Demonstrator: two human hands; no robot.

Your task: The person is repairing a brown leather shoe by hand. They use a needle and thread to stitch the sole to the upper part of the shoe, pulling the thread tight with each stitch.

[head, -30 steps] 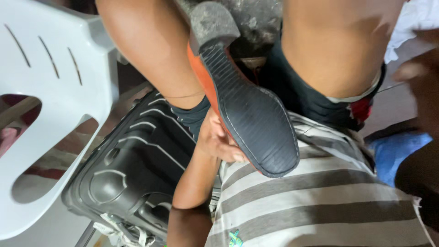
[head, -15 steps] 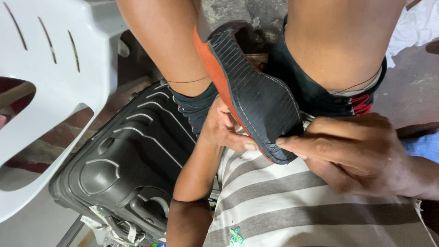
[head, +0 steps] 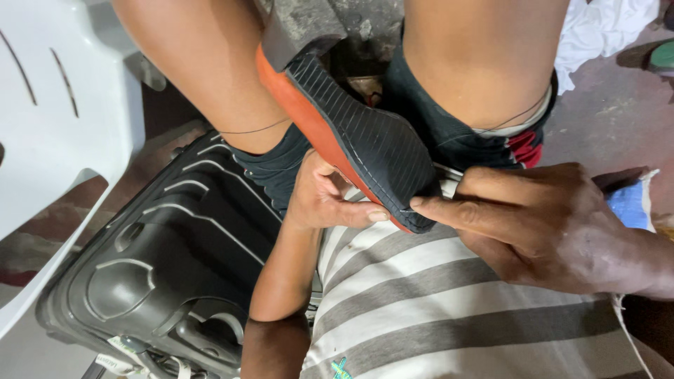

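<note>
Shoe (head: 365, 144): black ribbed sole facing up, orange upper showing along its left edge, one end lost under a grey block (head: 302, 24) at the top of the view, the other end pointing down toward the person's chest. It lies between the two bare knees, above the striped shirt (head: 421, 309).

Left hand (head: 326, 200): under the shoe's near end, fingers curled around the orange edge and closed on it, thumb lying along the rim just below the sole.

Right hand (head: 547, 224): comes in from the right, forefinger stretched out with its tip touching the near end of the sole, close to the left thumb. The other fingers are folded in; whether they pinch anything I cannot tell. A fine thread (head: 491, 126) runs across the right thigh.

Shorts (head: 449, 133): dark, with a red patch on the right leg.

Suitcase (head: 154, 274): black hard-shell, ribbed, lying flat to the left of the person's forearm.

Chair (head: 63, 133): white plastic, slotted back, at the far left, beside the suitcase.

Cloth (head: 604, 31): white, crumpled on the floor at top right. A blue-and-white object (head: 632, 203) sits just behind the right hand.
</note>
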